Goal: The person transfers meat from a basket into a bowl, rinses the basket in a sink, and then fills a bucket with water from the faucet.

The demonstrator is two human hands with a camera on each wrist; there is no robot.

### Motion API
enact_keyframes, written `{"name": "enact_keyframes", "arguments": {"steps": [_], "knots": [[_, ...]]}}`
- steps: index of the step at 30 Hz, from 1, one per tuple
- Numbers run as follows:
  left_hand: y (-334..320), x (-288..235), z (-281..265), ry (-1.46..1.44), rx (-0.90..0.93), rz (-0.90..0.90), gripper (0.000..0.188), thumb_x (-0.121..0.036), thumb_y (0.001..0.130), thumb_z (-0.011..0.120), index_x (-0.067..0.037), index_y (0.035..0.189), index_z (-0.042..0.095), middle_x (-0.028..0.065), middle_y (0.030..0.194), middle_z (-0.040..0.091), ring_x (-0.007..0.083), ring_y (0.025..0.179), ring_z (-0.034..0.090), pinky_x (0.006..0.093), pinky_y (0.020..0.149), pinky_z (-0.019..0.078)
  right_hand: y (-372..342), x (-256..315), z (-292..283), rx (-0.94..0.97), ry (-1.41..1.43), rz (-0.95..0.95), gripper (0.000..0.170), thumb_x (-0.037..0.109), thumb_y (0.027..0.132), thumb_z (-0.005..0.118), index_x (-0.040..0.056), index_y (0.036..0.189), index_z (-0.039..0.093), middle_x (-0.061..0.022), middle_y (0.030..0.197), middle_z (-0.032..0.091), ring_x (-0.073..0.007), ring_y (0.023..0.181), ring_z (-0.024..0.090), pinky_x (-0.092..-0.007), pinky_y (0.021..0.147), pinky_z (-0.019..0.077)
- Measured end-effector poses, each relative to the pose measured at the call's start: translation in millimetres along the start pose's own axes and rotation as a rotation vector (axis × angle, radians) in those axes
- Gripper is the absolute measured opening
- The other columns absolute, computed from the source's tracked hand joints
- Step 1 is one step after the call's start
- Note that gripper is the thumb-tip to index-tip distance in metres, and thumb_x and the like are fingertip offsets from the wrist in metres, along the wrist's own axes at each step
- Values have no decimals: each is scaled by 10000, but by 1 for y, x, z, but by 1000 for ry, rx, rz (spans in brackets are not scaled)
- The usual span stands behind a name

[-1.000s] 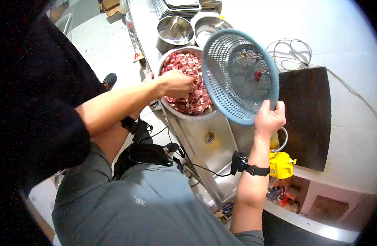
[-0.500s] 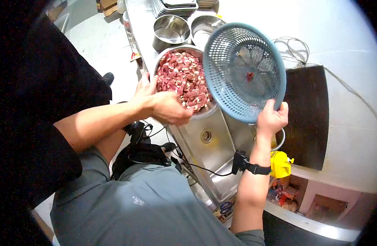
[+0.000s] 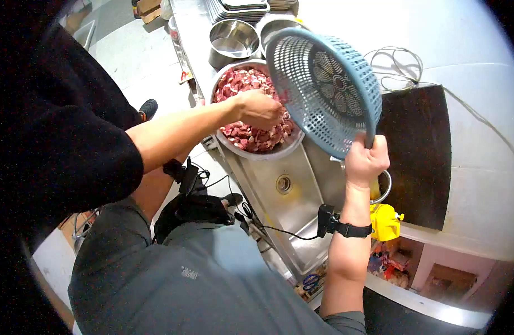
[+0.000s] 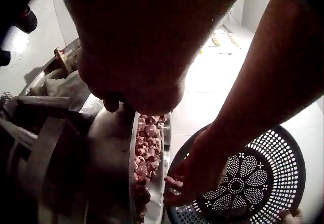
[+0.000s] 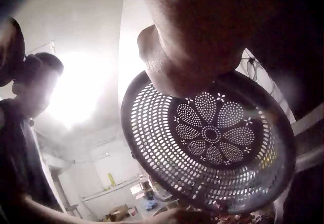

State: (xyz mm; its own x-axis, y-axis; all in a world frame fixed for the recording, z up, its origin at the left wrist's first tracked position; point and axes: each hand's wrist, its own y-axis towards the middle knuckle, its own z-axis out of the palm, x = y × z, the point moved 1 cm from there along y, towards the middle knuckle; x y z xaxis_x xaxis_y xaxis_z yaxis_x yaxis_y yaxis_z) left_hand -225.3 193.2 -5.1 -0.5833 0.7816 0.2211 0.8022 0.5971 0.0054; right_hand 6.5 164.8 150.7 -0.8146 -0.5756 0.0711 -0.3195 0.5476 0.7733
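My right hand [image 3: 367, 162] grips the rim of a blue plastic colander [image 3: 331, 75], holding it tilted beside a round metal basin [image 3: 228, 146]. The basin holds cut raw meat [image 3: 243, 137]. At the basin's left side, my left hand [image 4: 144, 95] grips the rim; in the head view another person's arm hides most of it. That person's bare hand [image 3: 261, 109], from a black sleeve, reaches over the meat to the colander's near edge. In the left wrist view its fingers are by a small piece of meat [image 4: 174, 181].
Below the basin lies a steel sink [image 3: 268, 192] with a drain. Behind it stand a steel pot [image 3: 234, 40] and stacked trays [image 3: 237, 10]. A dark board [image 3: 416, 162] leans at the right, near a yellow container [image 3: 384, 223] and a coiled cable [image 3: 399, 64].
My right hand has tipped the colander further toward the basin. The red scrap has left the colander's middle. The other person's hand moved from the basin's near edge up to the colander.
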Motion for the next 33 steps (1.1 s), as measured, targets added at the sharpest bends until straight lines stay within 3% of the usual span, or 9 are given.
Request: {"name": "enact_keyframes", "arguments": {"steps": [3,6,8,13,16,22,27,30,33], "knots": [[15,3,-5,724,-240,208,254,-116,816,584,-84,1068,603,38,1153,585,197,1080,553,388,1001,415,5,-7,1,-49,12,4,175,32,718,668,44,691,496,-140,613,495,-310,539,486,-370,516,423],[42,12,11,572,-422,-23,312,-129,837,564,-93,1145,602,76,1252,533,205,1246,431,418,1108,254,2,-15,-5,-81,-27,24,175,22,746,650,34,679,489,-112,567,485,-197,491,448,-312,507,415],[37,8,18,458,-242,-60,385,-142,856,547,-129,1240,564,90,1336,487,235,1298,384,422,1106,262,-8,-25,-8,-46,18,198,166,59,737,659,45,683,502,-145,630,541,-342,564,540,-389,534,431],[-45,-40,33,592,104,150,395,-218,869,530,-65,1232,502,149,1197,510,270,1202,470,389,904,508,-33,-45,-13,-141,89,510,210,85,810,620,42,655,484,-19,559,521,-110,553,497,-293,518,409],[-110,-65,133,-1136,-301,-1486,542,-428,904,518,3,1232,529,240,1218,544,323,1181,502,411,1022,372,-47,-61,-29,-193,37,564,202,66,805,608,31,654,477,-4,587,536,-95,580,487,-282,545,404],[-110,-63,125,-1657,-786,-1477,322,-319,994,401,-37,913,535,73,795,620,129,681,583,327,652,491,-98,-72,-79,-246,-53,749,138,82,815,629,-24,760,561,-55,722,618,-148,657,534,-309,659,451],[-122,-78,118,-1878,-664,-1444,347,-318,991,385,-14,1071,531,83,898,618,162,789,610,292,741,517,-191,-86,-113,-106,-160,972,205,137,819,653,-31,766,550,-132,764,647,-243,674,580,-374,671,467],[-120,-71,120,-2683,-971,-1110,791,-689,905,171,-60,1306,438,173,1265,532,332,1079,565,490,963,431,-243,-102,-118,143,-473,930,225,177,807,664,-8,761,544,-157,741,628,-283,656,577,-392,651,461],[-158,-54,156,-2302,-985,-1435,749,-675,914,200,-81,1283,468,155,1276,531,329,1129,537,490,1003,394,-272,-128,-104,157,-424,1052,241,216,795,669,14,764,540,-154,713,606,-303,654,567,-414,645,450]]}}
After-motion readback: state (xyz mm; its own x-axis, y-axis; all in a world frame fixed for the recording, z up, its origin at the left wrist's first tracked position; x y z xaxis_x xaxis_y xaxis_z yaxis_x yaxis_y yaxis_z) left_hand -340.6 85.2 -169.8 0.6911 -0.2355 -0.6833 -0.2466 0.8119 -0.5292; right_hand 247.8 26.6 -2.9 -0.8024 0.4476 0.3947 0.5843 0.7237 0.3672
